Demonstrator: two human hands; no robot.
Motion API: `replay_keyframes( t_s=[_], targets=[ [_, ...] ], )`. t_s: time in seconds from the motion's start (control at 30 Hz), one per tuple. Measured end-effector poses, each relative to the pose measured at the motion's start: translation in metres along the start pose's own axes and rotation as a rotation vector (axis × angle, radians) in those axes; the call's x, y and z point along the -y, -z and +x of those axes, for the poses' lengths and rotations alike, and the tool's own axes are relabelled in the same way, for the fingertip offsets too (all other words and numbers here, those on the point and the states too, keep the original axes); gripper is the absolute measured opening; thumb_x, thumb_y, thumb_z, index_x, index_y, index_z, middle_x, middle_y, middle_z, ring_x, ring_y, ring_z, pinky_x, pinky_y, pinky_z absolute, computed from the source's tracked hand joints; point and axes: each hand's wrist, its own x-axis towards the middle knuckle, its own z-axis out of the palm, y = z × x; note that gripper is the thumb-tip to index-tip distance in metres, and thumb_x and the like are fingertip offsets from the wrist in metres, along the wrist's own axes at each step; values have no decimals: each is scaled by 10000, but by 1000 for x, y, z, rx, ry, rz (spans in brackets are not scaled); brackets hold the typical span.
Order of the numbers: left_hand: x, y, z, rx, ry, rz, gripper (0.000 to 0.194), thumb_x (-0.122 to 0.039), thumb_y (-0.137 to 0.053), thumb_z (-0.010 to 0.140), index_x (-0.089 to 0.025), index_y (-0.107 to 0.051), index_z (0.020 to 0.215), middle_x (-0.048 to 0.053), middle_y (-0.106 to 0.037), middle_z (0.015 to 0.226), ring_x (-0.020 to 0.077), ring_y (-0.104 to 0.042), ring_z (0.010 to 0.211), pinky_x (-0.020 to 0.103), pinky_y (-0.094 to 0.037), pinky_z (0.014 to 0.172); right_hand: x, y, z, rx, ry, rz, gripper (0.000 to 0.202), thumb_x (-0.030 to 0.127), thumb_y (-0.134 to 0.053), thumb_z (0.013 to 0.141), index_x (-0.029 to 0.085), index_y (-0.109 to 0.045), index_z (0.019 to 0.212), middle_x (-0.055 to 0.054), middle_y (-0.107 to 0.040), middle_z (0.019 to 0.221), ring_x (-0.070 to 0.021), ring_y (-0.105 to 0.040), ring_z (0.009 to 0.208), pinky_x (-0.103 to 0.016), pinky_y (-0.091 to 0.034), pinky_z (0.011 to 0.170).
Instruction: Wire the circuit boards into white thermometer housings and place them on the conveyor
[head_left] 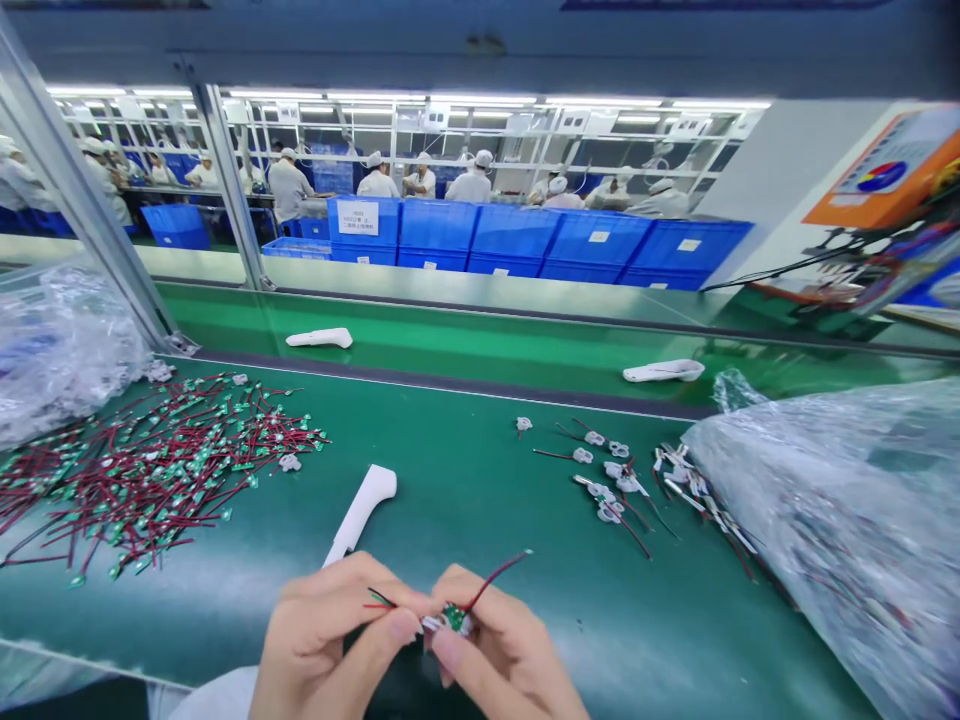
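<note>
Through the feed, I judged the work midway: just nearside of the white casing [362,512], my left hand [330,640] pinched thin wires [381,599], my right hand [514,650] pinched the circuit board [454,617], and the wired boards [187,460] left of that casing looked unworked.

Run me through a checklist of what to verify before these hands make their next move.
1. Circuit board gripped: ok, pinched in the fingers of the right hand.
2. Short wires under control: ok, between the fingertips of the left hand.
3. Long red wire free of the fingers at its far end: ok, it sticks up above the right hand.
4. Wire joints sound: cannot tell, too small and partly covered.
5. White curved piece near the hands: ok, just beyond the left hand.
6. Small ringed parts lined up neatly: not ok, scattered at the right.
</note>
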Motion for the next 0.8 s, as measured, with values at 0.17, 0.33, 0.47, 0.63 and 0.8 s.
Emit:
replay_keyframes(
  t_s=[0.17, 0.33, 0.47, 0.63, 0.8],
  targets=[
    [-16, 2, 0, -124, -144, 25, 280, -9, -553, 676, -237, -695, 755, 10, -656, 619, 130, -558, 533, 196, -438, 498, 19, -1, 5, -18, -61, 80, 154, 254, -670, 611, 197, -697, 752, 13, -477, 598, -75, -426, 469, -159, -352, 362],
    [-16, 5, 4, -101, -103, 55, 269, -55, -624, 632, -247, -690, 808, 7, -627, 622, 129, -569, 557, 180, -459, 506, 23, -7, 9, -103, 21, 109, 172, 187, -692, 568, 220, -711, 736, 9, -513, 587, -70, -442, 421, -167, -392, 340],
    [-9, 7, 7, 37, -123, 178, 191, -92, -615, 666, -193, -702, 804, 54, -622, 697, 145, -601, 612, 191, -488, 546, 25, -7, 14, -125, 89, 28, 188, 132, -635, 606, 231, -709, 747, 15, -521, 583, -63, -443, 410, -166, -388, 359],
    [-10, 9, 17, -37, -320, 351, 197, -17, -551, 699, -157, -668, 775, 53, -652, 711, 139, -603, 640, 194, -489, 578, 35, -1, 37, -21, 160, 5, 265, 62, -645, 560, 233, -709, 752, -9, -581, 647, -117, -521, 579, -202, -444, 507],
    [-21, 13, 51, -31, -484, 572, 163, -2, -501, 724, -109, -622, 746, 76, -659, 687, 143, -574, 620, 223, -466, 563, 41, 7, 75, 55, 68, 176, 189, 84, -666, 524, 204, -700, 666, 62, -405, 546, -45, -407, 449, -157, -379, 402]
  ],
)
